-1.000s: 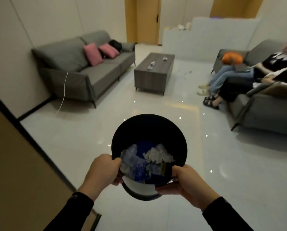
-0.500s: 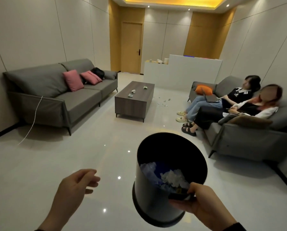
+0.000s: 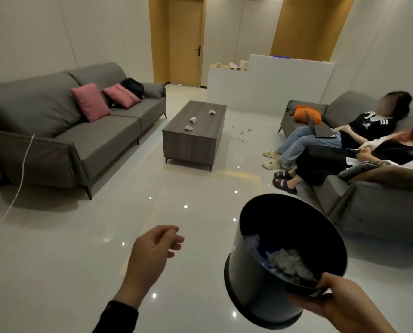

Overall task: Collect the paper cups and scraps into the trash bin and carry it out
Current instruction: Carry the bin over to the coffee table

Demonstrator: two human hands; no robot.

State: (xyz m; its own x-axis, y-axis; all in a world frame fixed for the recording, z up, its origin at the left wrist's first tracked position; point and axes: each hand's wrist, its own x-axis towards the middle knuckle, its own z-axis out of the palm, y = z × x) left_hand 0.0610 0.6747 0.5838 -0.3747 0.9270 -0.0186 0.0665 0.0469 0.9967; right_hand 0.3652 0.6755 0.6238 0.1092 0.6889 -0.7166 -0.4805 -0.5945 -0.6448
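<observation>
My right hand (image 3: 340, 306) grips the near rim of a black round trash bin (image 3: 253, 280), held tilted above the floor at the lower right. Crumpled white and blue paper (image 3: 288, 261) lies inside it. My left hand (image 3: 152, 255) hangs free to the bin's left, fingers loosely curled and holding nothing. Three crushed paper cups (image 3: 193, 119) lie on the dark wooden coffee table (image 3: 188, 143) in the middle of the room. Small paper scraps (image 3: 242, 134) are scattered on the floor just right of the table.
A grey sofa (image 3: 63, 140) with pink cushions lines the left wall. Two seated people (image 3: 345, 145) stretch their legs out from a grey sofa on the right. A white counter (image 3: 270, 85) and a wooden door (image 3: 186, 42) stand at the back. Glossy floor stretches between me and the table.
My left hand has let go of the bin, which now hangs from my right hand alone and has shifted right. The view has lifted toward the room and moved closer to the table.
</observation>
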